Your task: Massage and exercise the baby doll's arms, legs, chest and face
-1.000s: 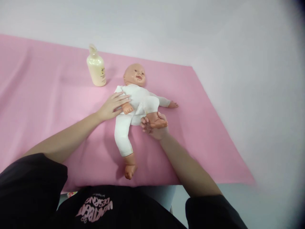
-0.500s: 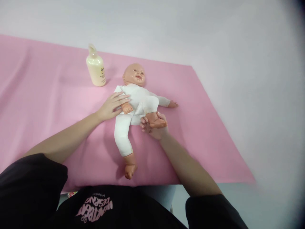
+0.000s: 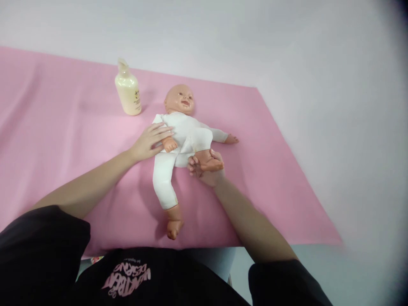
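A baby doll (image 3: 181, 131) in a white suit lies on its back on a pink cloth (image 3: 63, 140), head toward the far side. My left hand (image 3: 149, 142) rests flat on the doll's near arm and side, fingers spread. My right hand (image 3: 205, 170) cups the doll's bent leg, gripping its bare foot, with the knee pushed up toward the belly. The doll's other leg stretches toward me, and its far arm lies out to the right.
A cream lotion bottle (image 3: 128, 90) with a pump top stands on the cloth to the left of the doll's head. The cloth's near edge hangs over the table just ahead of my black shirt. A white wall lies beyond and to the right.
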A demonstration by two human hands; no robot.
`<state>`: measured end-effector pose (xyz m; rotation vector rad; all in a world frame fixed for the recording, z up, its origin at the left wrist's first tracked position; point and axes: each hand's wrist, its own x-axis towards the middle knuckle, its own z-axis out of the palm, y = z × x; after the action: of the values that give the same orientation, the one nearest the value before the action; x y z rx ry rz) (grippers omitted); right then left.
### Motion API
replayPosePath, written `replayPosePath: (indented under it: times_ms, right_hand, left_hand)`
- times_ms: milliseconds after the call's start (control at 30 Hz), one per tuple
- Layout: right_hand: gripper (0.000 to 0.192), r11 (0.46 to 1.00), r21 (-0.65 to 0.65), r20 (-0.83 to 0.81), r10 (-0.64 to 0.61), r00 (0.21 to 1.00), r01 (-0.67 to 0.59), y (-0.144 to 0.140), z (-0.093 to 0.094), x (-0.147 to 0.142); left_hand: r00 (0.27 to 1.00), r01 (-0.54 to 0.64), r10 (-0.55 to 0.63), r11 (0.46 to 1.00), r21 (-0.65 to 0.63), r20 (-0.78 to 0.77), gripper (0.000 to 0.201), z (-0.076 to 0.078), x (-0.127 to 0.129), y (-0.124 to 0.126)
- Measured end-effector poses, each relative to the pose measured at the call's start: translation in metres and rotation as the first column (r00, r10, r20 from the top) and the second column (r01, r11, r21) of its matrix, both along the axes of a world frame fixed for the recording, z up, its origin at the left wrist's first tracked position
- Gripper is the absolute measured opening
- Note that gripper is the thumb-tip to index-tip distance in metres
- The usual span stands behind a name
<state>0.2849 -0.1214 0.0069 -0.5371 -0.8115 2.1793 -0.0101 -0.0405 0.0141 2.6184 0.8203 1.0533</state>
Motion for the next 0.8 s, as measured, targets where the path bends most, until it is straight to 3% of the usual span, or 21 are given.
replayPosePath:
  times_ms: [800]
  right_hand:
    - [0.050, 1.000, 0.017, -0.031, 0.018, 0.999, -0.018, -0.0004, 0.0012, -0.0011]
  left_hand:
    - [1.000, 0.010, -0.010, 1.000, 0.004, 0.011, 0.053, -0.0009, -0.0008, 0.0006]
